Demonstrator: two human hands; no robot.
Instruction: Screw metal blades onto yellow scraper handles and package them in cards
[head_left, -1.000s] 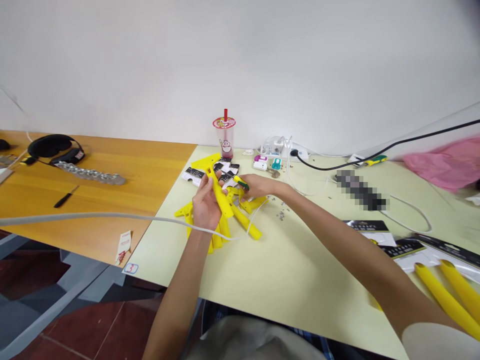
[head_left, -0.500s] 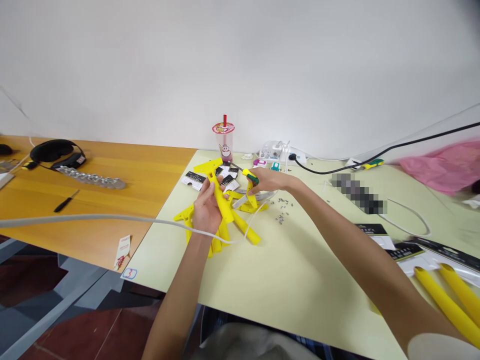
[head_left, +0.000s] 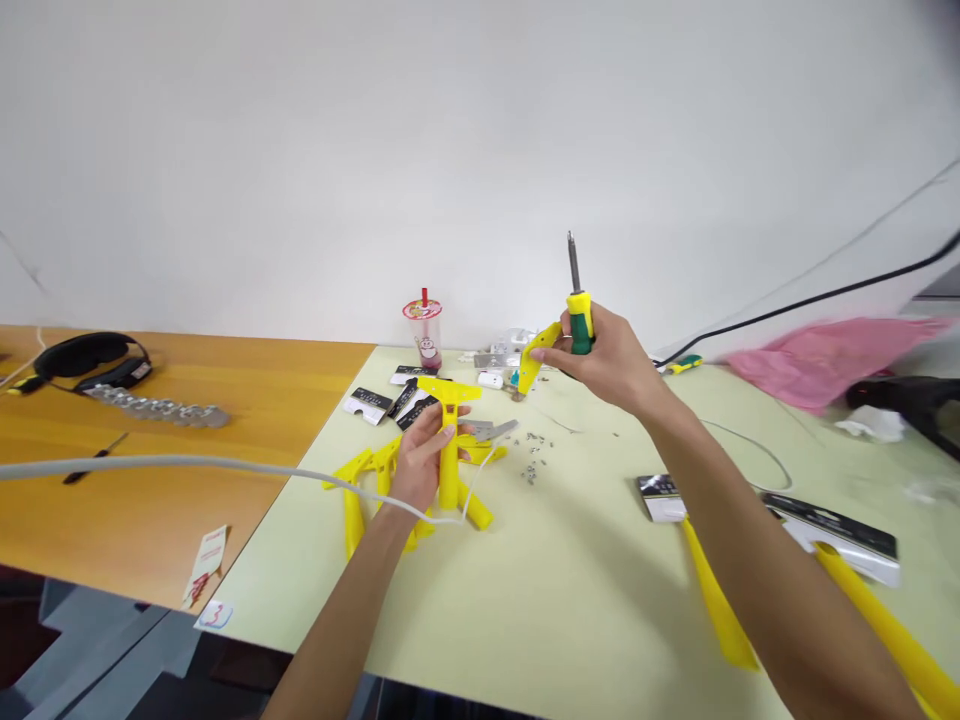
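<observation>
Left hand point(head_left: 420, 462), centre of frame, fingers wrapped round the stem of a yellow T-shaped handle point(head_left: 448, 465), crossbar up, probably to leave the head exposed. Right hand point(head_left: 613, 362), right of centre, also closed: thumb side pinches a flat yellow piece point(head_left: 535, 358), screwdriver point(head_left: 580, 318) tucked in the palm, shaft up, likely so one hand carries both. Handle smooth, plastic-looking, stem rounded; piece thin, angular. Screwdriver: green-yellow grip, metal shaft. Small shiny screws point(head_left: 530, 477) lie loose, right of handle.
</observation>
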